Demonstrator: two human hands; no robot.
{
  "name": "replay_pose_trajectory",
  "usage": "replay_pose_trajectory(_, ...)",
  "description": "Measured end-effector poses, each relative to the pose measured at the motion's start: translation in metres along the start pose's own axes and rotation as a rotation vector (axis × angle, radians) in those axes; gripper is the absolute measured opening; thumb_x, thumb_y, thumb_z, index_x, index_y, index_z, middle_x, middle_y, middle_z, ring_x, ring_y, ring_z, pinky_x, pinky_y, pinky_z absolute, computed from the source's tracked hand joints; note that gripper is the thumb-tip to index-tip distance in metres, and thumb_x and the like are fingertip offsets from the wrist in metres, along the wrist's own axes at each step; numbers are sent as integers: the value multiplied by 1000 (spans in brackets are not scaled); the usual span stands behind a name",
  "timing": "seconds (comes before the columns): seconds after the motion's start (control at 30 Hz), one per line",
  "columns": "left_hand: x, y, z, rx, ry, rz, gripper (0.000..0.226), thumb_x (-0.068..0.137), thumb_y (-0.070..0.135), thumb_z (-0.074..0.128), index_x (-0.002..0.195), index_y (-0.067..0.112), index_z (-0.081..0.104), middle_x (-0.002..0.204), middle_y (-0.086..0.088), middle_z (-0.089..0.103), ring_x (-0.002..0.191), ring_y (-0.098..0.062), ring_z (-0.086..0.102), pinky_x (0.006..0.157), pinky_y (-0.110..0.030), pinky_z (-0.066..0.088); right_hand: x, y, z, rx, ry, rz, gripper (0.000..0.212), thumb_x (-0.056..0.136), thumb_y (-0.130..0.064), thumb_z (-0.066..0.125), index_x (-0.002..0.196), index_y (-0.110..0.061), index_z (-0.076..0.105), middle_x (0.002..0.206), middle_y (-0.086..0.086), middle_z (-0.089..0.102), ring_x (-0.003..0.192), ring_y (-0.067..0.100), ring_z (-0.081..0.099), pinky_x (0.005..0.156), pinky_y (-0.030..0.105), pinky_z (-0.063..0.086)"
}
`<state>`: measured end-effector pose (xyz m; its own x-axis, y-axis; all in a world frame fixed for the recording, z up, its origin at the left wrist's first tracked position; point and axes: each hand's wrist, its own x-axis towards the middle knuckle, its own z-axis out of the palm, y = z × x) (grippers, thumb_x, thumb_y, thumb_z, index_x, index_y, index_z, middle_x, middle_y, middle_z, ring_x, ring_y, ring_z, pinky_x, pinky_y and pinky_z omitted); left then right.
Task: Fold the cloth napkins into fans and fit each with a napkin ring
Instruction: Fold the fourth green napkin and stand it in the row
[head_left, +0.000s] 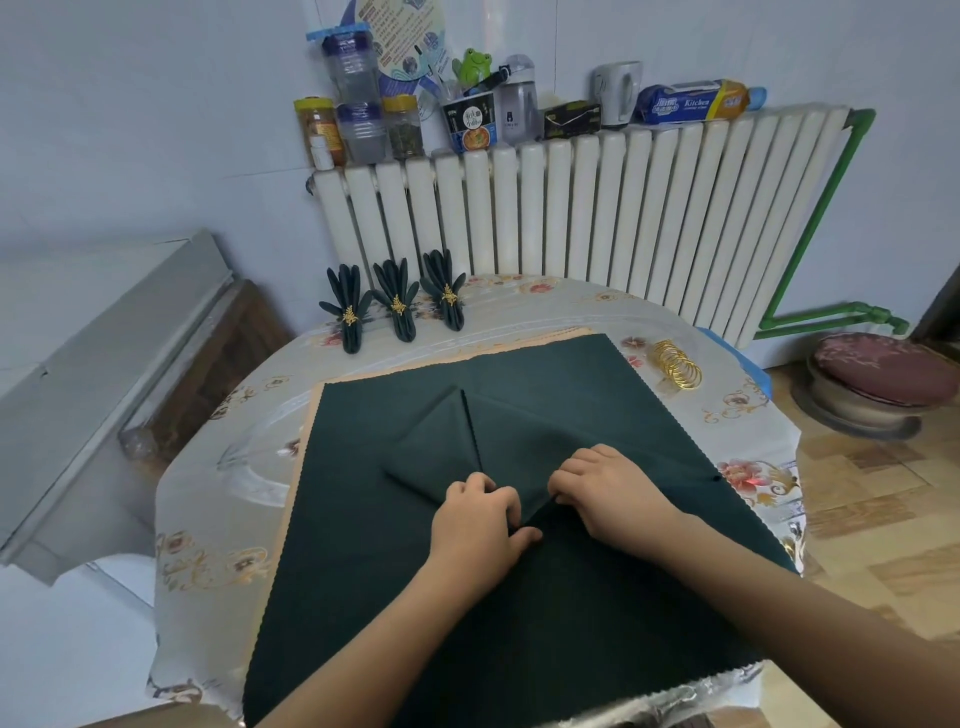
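A dark green cloth napkin, partly folded into two triangular flaps, lies on top of a flat stack of green napkins in the middle of the table. My left hand pinches the napkin's near fold with curled fingers. My right hand grips the fold just to the right. Three finished fan napkins with gold leaf rings stand at the table's far left. A pile of gold napkin rings lies at the far right.
The round table has a floral plastic cover. A white radiator stands behind it, with jars, bottles and a kettle on top. A grey cabinet is on the left, a cushioned stool on the right.
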<state>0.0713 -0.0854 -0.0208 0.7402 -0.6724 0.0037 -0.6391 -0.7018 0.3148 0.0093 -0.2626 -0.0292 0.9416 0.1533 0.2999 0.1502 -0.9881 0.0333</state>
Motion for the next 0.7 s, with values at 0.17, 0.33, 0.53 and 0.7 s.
replay_pose_trajectory(0.17,3,1,0,-2,38,-15,23,91,44,54,99,23,62,119,4,49,112,-18,44,86,-26,42,20,0,-32,-185,-329,-54,21,91,-28,51,109,-18,57,107,-1,62,106,21,51,90,33,35)
replay_pose_trajectory(0.33,5,-1,-4,-1,17,-14,25,92,43,52,97,21,63,116,5,50,107,-17,47,81,-25,41,46,20,-60,-472,-347,21,19,88,-14,49,99,-23,61,94,-4,63,95,21,49,84,32,30)
replay_pose_trajectory(0.53,10,-6,-11,-5,19,-32,26,93,40,52,97,16,61,116,4,47,104,-15,49,77,-24,39,111,13,-57,-589,-359,-76,22,92,-26,51,109,-22,64,116,3,56,119,28,39,111,46,16)
replay_pose_trajectory(0.7,15,-7,-15,0,15,-64,42,89,39,58,123,20,43,122,2,45,111,-16,48,86,-27,42,149,6,-30,-566,-397,-219,36,89,-39,55,121,-24,61,143,8,36,138,31,18,114,53,-3)
